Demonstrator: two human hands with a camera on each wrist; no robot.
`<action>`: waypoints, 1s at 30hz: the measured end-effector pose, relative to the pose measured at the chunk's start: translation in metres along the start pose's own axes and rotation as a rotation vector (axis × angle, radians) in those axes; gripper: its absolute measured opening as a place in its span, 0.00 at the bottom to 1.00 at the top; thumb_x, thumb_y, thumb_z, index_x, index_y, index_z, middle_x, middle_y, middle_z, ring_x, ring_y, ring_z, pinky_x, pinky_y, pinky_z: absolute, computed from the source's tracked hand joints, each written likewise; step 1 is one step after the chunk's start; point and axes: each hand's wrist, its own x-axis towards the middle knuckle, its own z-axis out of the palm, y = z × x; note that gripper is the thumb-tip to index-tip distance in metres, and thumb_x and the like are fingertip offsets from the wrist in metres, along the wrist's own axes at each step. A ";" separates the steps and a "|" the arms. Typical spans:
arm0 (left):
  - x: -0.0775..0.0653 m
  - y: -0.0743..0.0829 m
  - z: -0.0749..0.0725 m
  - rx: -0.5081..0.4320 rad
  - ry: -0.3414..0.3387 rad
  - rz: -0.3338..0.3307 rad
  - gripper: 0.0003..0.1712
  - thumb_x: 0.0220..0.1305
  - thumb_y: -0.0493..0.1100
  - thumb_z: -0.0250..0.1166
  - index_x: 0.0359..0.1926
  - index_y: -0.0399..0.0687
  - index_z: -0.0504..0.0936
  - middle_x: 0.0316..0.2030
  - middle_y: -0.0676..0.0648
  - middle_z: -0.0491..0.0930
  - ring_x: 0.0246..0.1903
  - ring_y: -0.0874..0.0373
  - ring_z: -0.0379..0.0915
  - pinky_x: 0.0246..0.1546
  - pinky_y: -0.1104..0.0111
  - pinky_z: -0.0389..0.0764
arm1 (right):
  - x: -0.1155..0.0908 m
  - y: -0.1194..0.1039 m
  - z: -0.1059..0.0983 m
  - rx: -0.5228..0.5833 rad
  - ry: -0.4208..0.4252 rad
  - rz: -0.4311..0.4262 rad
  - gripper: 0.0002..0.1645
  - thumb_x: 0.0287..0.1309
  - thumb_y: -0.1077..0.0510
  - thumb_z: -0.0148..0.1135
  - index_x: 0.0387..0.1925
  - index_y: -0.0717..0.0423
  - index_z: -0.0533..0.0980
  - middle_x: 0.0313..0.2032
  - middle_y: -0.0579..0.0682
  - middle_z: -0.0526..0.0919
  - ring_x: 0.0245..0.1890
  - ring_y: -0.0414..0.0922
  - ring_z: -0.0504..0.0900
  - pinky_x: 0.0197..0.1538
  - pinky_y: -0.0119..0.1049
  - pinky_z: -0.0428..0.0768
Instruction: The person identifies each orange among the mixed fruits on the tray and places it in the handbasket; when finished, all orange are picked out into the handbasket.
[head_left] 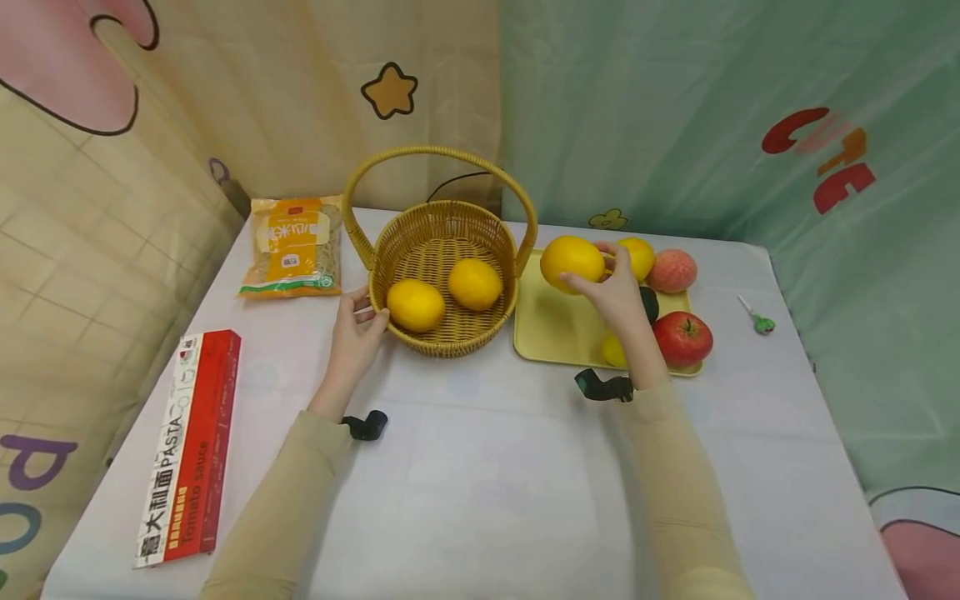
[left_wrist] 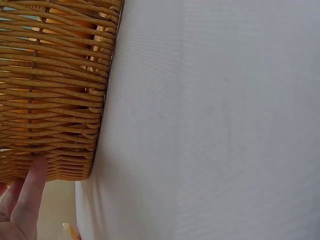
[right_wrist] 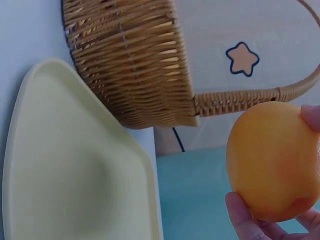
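The right hand (head_left: 618, 290) holds a yellow fruit (head_left: 572, 263) up in the air, its fingers and thumb curved about the sides and pinching it; the right wrist view shows it above the tray (head_left: 550, 329) and apart from it, near the right side of the basket (head_left: 444, 343). The left hand (head_left: 356, 335) touches the basket's outer wall at the left, its thumb and fingers spread against the wicker; whether any fingertip hooks over the rim I cannot tell. The basket stands upright on the table (head_left: 480, 475), its handle (head_left: 438, 151) arching above, with two more yellow fruits lying inside: the front fruit (head_left: 416, 305) by the wall closest to the left hand, the back fruit (head_left: 476, 284) farther to the right. On the tray, around and beyond the right hand, are another yellow fruit (head_left: 637, 257), a peach (head_left: 672, 271), a dark green item (head_left: 648, 305) partly hidden by the hand, a red apple (head_left: 682, 339), and a small yellow item (head_left: 613, 351) half behind the arm. A green lollipop (head_left: 763, 324) lies to the right of the tray. Left of the basket lies an orange bag (head_left: 292, 247), and nearer the person a red-and-white pasta box (head_left: 191, 442).
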 end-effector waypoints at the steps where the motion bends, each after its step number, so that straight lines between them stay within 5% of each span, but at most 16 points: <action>1: 0.000 0.000 0.000 0.001 0.003 0.001 0.32 0.72 0.44 0.55 0.72 0.43 0.55 0.65 0.38 0.64 0.59 0.47 0.70 0.49 0.71 0.81 | -0.004 -0.002 -0.001 -0.006 -0.012 -0.010 0.54 0.53 0.42 0.71 0.72 0.51 0.51 0.69 0.59 0.60 0.61 0.55 0.66 0.66 0.49 0.71; 7: -0.001 0.001 0.000 0.000 0.004 -0.003 0.33 0.72 0.44 0.55 0.72 0.44 0.56 0.65 0.38 0.65 0.58 0.47 0.70 0.47 0.74 0.80 | -0.027 -0.012 0.006 -0.012 -0.112 -0.090 0.53 0.54 0.43 0.70 0.73 0.52 0.53 0.68 0.57 0.62 0.62 0.56 0.67 0.64 0.50 0.71; 13: -0.001 0.002 0.000 -0.002 0.004 -0.015 0.33 0.72 0.44 0.55 0.72 0.45 0.55 0.66 0.38 0.64 0.59 0.47 0.70 0.51 0.67 0.81 | -0.039 -0.017 0.036 0.025 -0.186 -0.174 0.51 0.51 0.47 0.73 0.70 0.53 0.56 0.66 0.56 0.63 0.59 0.55 0.69 0.61 0.48 0.73; 30: -0.002 0.004 0.000 -0.007 0.003 -0.018 0.33 0.72 0.43 0.55 0.73 0.44 0.55 0.65 0.38 0.64 0.59 0.47 0.68 0.49 0.73 0.80 | -0.026 -0.020 0.102 -0.014 -0.278 -0.272 0.52 0.45 0.49 0.77 0.67 0.55 0.60 0.64 0.54 0.69 0.58 0.51 0.72 0.63 0.49 0.75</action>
